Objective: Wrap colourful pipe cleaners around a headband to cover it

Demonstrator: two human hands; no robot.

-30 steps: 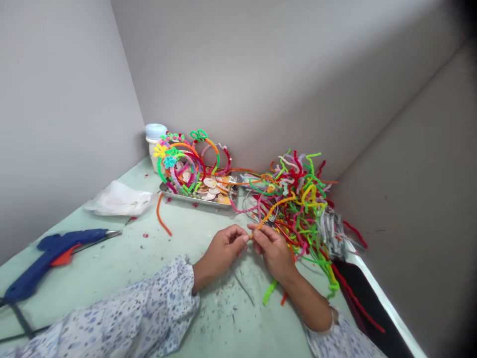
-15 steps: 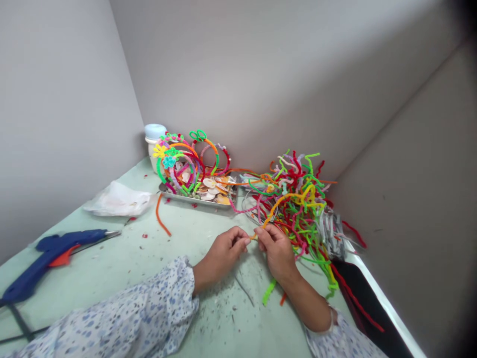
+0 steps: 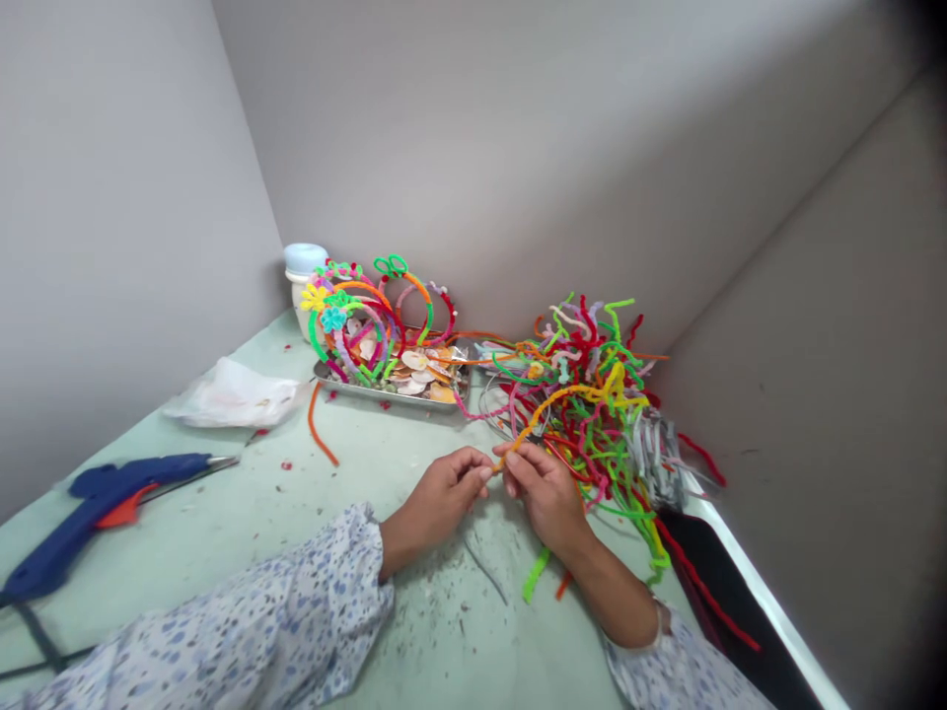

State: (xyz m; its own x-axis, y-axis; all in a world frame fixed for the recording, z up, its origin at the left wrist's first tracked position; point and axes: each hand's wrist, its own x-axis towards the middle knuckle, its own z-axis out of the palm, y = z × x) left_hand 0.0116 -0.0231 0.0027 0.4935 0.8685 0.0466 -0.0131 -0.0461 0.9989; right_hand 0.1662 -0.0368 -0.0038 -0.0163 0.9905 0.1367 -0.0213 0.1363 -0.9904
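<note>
Tangled fuzzy-wire pile (image 3: pixel 603 449) is crowding the right hand (image 3: pixel 546 498); metal tray (image 3: pixel 392 397) is holding headbands (image 3: pixel 425 296) beyond, glue gun (image 3: pixel 110 508) lying far left. Left hand (image 3: pixel 453 490) and right are both pinching the orange fuzzy wire (image 3: pixel 534 419), which is slanting away rightward, then curving into the pile. Pale green tabletop (image 3: pixel 400 444) is showing specks; grey walls (image 3: pixel 473 168) are enclosing it.

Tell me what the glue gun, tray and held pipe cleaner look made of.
Glue gun: probably plastic, smooth and solid blue; its nozzle looks like shiny metal.
Tray: likely metal, from its gleaming grey rim.
Pipe cleaner: matte, fuzzy orange fibre; its curve suggests a wire core, which is hidden.
</note>
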